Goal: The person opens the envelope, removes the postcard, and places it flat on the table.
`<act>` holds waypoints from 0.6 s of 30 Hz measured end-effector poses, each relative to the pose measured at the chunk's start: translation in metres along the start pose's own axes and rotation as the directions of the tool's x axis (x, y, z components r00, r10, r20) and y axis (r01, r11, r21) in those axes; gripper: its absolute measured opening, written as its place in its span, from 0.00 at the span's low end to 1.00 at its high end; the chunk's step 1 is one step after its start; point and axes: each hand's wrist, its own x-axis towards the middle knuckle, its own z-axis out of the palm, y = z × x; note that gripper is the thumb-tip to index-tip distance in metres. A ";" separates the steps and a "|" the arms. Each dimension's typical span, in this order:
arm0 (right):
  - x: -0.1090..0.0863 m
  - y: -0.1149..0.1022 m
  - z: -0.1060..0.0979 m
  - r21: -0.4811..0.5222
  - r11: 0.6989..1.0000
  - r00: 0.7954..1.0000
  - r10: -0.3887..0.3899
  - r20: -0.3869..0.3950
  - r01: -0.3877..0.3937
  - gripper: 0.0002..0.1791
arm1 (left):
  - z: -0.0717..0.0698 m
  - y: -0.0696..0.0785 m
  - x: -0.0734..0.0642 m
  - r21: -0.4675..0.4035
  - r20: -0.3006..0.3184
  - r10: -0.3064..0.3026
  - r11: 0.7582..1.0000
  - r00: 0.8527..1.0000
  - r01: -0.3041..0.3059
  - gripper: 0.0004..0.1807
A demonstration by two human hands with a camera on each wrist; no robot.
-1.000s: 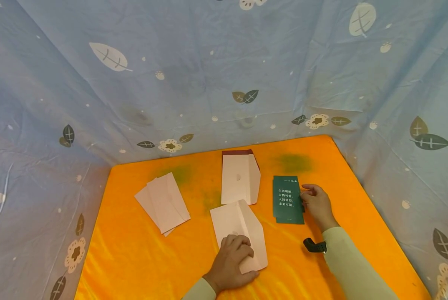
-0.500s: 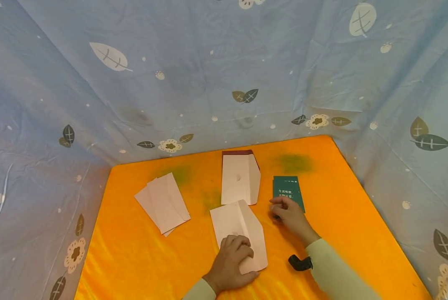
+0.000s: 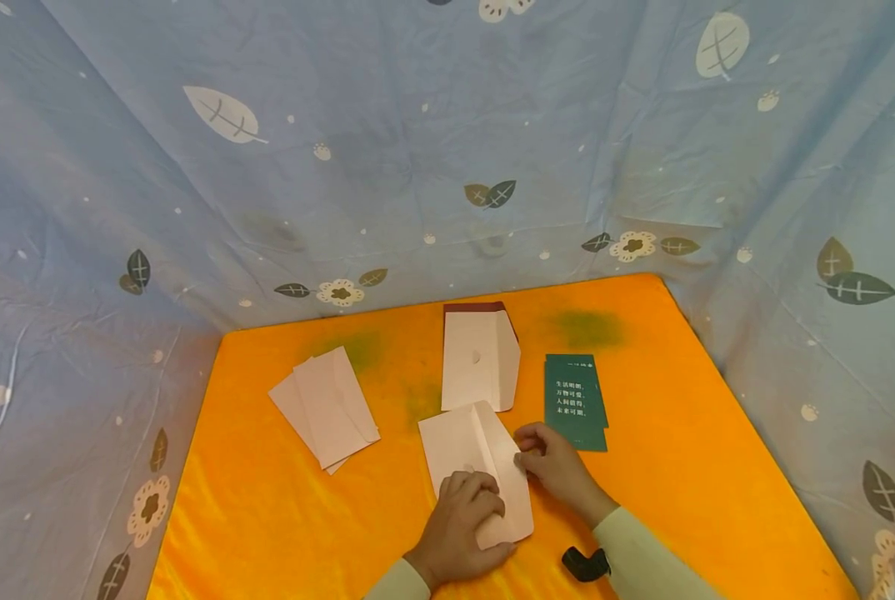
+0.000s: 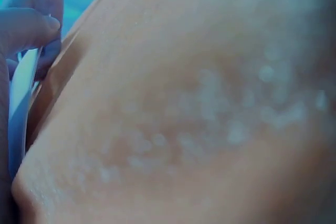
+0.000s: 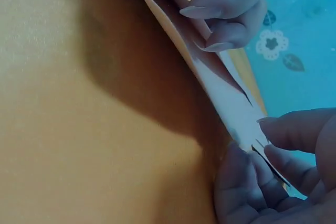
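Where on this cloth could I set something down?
Orange cloth lies bare right of the green cards, out to its edge, and front left, between the overlapping envelopes and the left hand. The middle is crowded: that hand and the right hand hold the nearer open envelope.

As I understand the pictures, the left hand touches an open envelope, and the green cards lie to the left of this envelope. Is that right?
The side is wrong: the head view shows the green cards lying to the right of this envelope. The left hand does touch the open envelope.
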 end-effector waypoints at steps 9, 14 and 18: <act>-0.010 0.009 -0.001 0.168 0.982 0.986 0.066 0.152 -0.092 0.17 | -0.001 0.000 -0.001 -0.009 -0.019 -0.002 1.000 1.000 0.001 0.18; -0.012 0.009 -0.003 0.201 0.973 0.980 0.074 0.187 -0.111 0.17 | -0.001 0.000 -0.001 -0.009 -0.019 -0.007 1.000 1.000 0.006 0.20; -0.010 0.006 -0.006 0.187 0.976 0.982 0.075 0.171 -0.107 0.16 | -0.001 0.000 -0.001 -0.012 -0.034 -0.010 1.000 0.999 0.010 0.21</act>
